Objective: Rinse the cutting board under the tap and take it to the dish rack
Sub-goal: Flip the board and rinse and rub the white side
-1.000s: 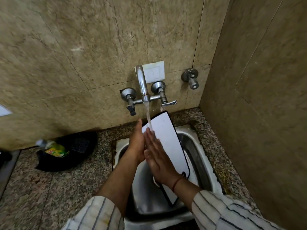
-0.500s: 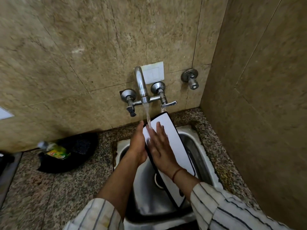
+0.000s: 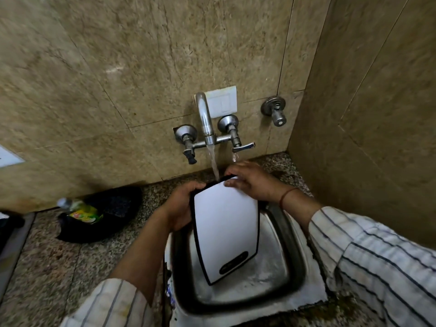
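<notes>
- The cutting board [image 3: 226, 227] stands almost on end over the sink [image 3: 297, 234], its white face towards the camera and its top edge right under the tap [image 3: 204, 116].
- The water [image 3: 214, 162] strikes that top edge. I judge the steep tilt is there so the flow sheets down the face and drains into the basin.
- The left hand [image 3: 185, 205] grips the board's upper left edge, fingers wrapped round the black rim. It looks to be carrying the weight.
- The right hand [image 3: 250, 180] is curled over the top right corner, pinching it, which steadies the board and aims it at the stream.
- The handle slot [image 3: 233, 265] sits at the low end, down in the basin, well away from both hands.
- A bottle [image 3: 81, 212] lies on something dark on the counter [image 3: 44, 267] to the left, apart from the work.
- No dish rack is in view, so rinsing is the step in hand and the carry is not yet begun.
- Wet plastic may be slippery, which would explain using two hands.
</notes>
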